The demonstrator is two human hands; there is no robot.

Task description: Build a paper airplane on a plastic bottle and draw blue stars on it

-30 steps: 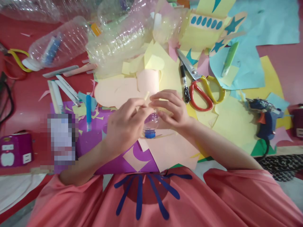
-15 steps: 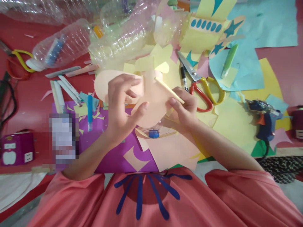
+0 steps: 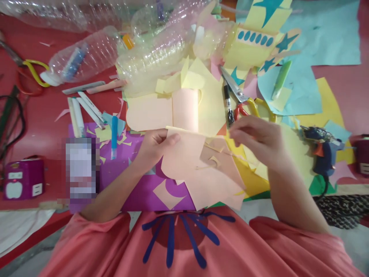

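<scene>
A peach paper piece (image 3: 181,157) hangs over the purple sheet (image 3: 137,194) at the desk's (image 3: 53,132) near edge. The left hand (image 3: 157,148) pinches its upper left corner between thumb and fingers. The right hand (image 3: 258,140) is apart from it, half-curled beside the black marker (image 3: 228,103), partly covering the scissors' (image 3: 235,86) handles; whether it grips anything small, I cannot tell.

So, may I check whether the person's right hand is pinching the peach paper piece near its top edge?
Not quite: it is the left hand that is pinching the peach paper piece near its top edge, as the head view shows.
</scene>
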